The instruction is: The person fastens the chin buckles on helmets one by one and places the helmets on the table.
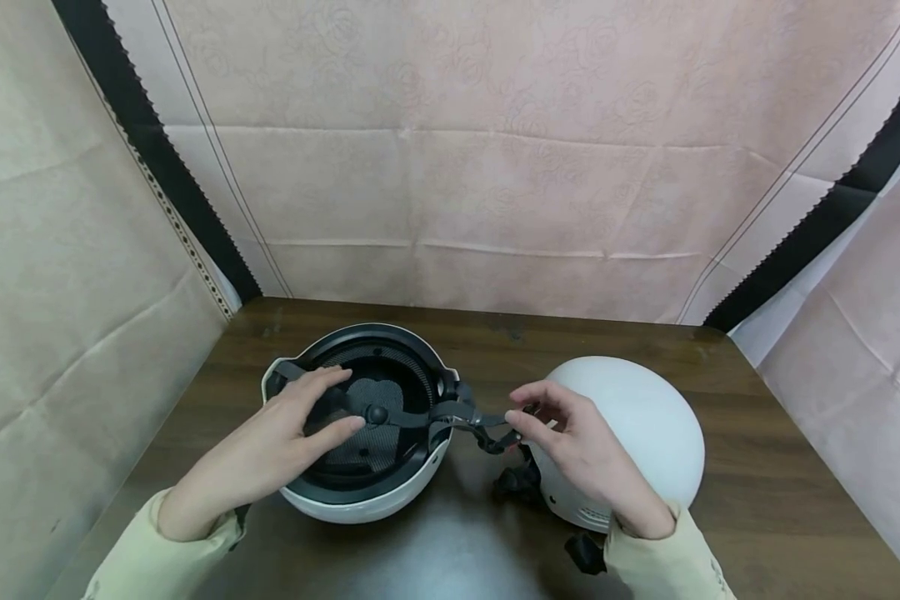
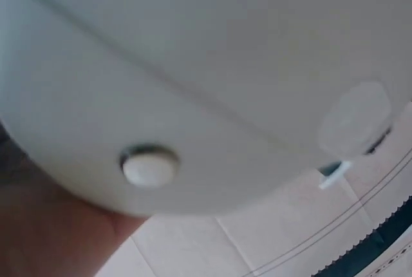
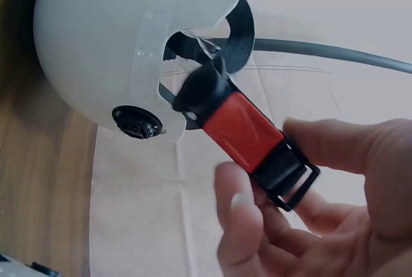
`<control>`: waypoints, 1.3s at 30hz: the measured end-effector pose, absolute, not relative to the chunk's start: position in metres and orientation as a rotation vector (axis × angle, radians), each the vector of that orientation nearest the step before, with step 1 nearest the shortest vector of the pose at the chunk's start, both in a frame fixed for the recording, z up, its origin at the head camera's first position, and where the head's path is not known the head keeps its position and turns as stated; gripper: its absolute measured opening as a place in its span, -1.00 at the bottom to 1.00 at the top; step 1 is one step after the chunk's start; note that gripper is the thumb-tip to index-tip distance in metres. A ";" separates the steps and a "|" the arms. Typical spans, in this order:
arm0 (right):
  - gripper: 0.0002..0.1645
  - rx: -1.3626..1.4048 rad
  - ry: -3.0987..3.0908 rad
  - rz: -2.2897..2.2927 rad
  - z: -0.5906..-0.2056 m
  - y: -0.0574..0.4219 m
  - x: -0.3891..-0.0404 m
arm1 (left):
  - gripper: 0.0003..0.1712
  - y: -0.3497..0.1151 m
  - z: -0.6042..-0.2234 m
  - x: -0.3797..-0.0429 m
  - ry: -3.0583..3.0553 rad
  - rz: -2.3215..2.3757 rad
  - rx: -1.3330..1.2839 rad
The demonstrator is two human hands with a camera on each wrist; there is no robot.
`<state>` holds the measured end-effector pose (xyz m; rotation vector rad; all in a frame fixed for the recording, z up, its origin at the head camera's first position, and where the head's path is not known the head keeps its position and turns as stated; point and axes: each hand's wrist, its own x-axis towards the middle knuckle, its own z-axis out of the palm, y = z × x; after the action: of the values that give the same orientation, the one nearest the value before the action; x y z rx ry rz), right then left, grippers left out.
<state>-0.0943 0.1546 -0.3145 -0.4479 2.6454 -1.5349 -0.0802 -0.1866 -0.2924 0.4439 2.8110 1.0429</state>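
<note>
Head view: upturned helmet (image 1: 367, 509) holds black lining (image 1: 382, 371) beneath a strap (image 1: 414, 419).

Head: forward and down across the table (image 1: 780, 467). Left wrist: close upon a white shell (image 2: 225, 45). Right wrist: near, facing the upturned helmet (image 1: 360, 510), shared with the head view.
</note>
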 end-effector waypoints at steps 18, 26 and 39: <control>-0.74 -0.831 2.891 -1.651 -0.293 0.129 -0.096 | -0.16 -0.142 -0.268 -0.080 2.872 0.893 0.681; -0.70 -1.016 2.967 -1.586 -0.285 0.121 -0.098 | -0.09 -0.137 -0.255 -0.065 2.838 0.719 0.717; -0.56 -0.899 2.909 -1.778 -0.280 0.117 -0.102 | -0.01 -0.129 -0.218 -0.080 2.809 0.696 0.747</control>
<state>-0.1019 0.1166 -0.2796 -0.8992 2.9094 -1.7779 -0.0801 -0.1293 -0.2175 0.7465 2.8088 0.6959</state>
